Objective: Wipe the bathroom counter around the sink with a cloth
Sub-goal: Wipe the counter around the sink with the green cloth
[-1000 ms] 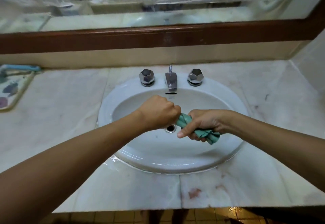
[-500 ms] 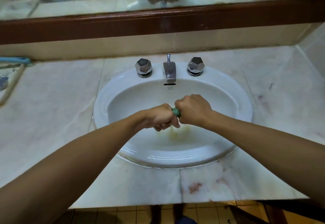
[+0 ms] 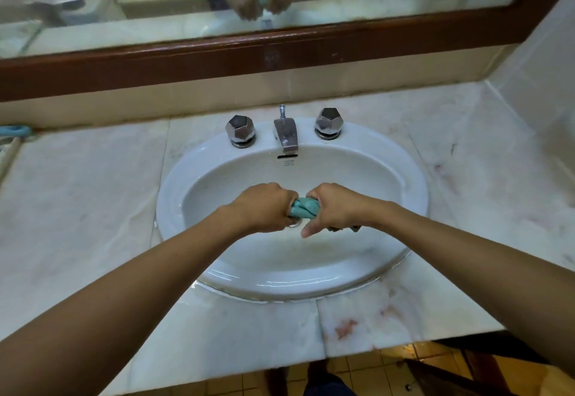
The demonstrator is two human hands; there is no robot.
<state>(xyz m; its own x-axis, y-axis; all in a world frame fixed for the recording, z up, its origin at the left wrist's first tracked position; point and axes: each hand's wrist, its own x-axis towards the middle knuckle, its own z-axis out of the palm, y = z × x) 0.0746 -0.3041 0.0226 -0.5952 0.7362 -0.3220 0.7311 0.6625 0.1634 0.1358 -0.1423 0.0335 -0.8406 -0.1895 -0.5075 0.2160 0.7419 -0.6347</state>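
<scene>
A twisted teal cloth (image 3: 305, 207) is held over the bowl of the white oval sink (image 3: 413, 178). My left hand (image 3: 264, 207) grips its left end and my right hand (image 3: 333, 209) grips its right end, both fists curled tight. A darker tail of the cloth hangs below my right hand. The sink drain is mostly hidden behind my left hand. Pale marble counter (image 3: 87, 209) surrounds the sink, with reddish stains on its front right part.
A chrome spout (image 3: 287, 134) and two faceted chrome knobs (image 3: 240, 130) (image 3: 328, 122) stand at the sink's back rim. A brown-framed mirror (image 3: 280, 50) runs along the wall. A blue-edged item (image 3: 14, 132) lies at the far left. A side wall closes the right.
My hands have drawn a little apart, so more of the twisted cloth shows between them. The camera has tilted, bringing more of the mirror into view.
</scene>
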